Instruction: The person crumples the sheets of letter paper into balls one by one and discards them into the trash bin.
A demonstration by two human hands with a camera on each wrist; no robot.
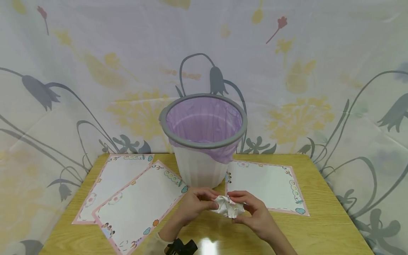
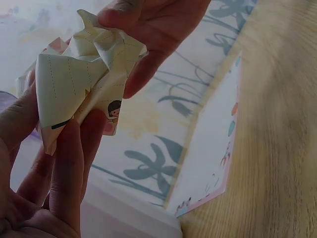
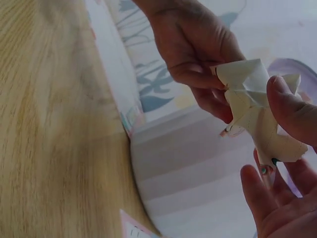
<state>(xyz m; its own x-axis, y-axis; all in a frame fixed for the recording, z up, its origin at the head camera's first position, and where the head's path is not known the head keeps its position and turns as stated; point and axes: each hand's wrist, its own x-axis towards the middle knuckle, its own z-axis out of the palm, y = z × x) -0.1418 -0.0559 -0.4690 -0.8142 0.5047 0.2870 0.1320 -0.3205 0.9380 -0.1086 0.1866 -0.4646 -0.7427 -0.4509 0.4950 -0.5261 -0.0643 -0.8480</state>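
A crumpled sheet of paper, white with dashed lines and printed pictures, is between my two hands in front of the bin. My left hand grips its left side, thumb toward me and fingers behind. On the other side, my right hand pinches it between thumb and fingers. In the left wrist view the paper shows deep folds and a small printed child near its lower corner. The right wrist view has the same paper bunched between both hands, above the table.
Behind the hands stands a white bin with a grey rim and purple liner. Two overlapping bordered sheets lie to the left; another sheet lies right of the bin on the wooden table. A flowered curtain hangs behind.
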